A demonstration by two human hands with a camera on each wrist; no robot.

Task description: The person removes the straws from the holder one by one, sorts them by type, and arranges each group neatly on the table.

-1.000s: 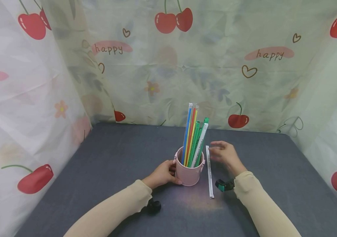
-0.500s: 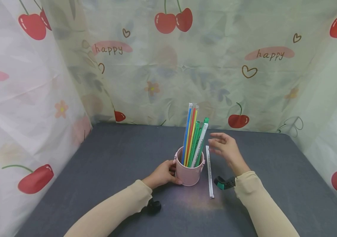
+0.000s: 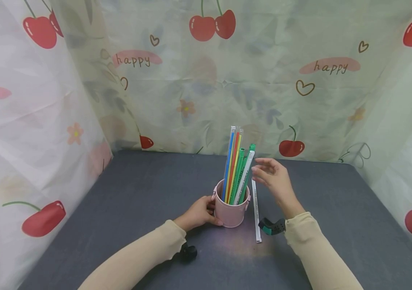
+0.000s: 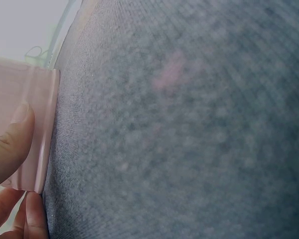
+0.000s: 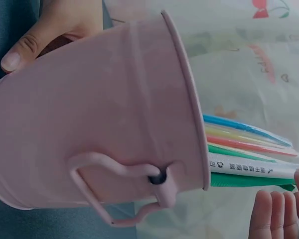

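A pink metal bucket (image 3: 229, 216) with small side handles stands upright on the table. My left hand (image 3: 195, 214) grips its left side, thumb in front near the base and fingers behind. Upright in it are several wrapped straws: blue, red and yellow ones in clear sleeves, green ones (image 3: 237, 177), and a paper-wrapped white straw (image 3: 245, 173). My right hand (image 3: 276, 179) is raised to the right of their tops, fingers loosely bent and holding nothing; its fingertips are close to the white straw's end (image 5: 269, 169). Another white wrapped straw (image 3: 257, 217) lies on the table, right of the bucket.
The dark grey table (image 3: 162, 181) is enclosed by a cherry-printed cloth (image 3: 224, 80) at the back and sides. A black wrist camera (image 3: 272, 226) on the right wrist hangs close to the lying straw; another wrist camera (image 3: 188, 253) sits under the left wrist.
My right hand has risen from beside the lying straw's far end and shifted slightly left, towards the tops of the straws in the bucket. The left hand and bucket have stayed put.
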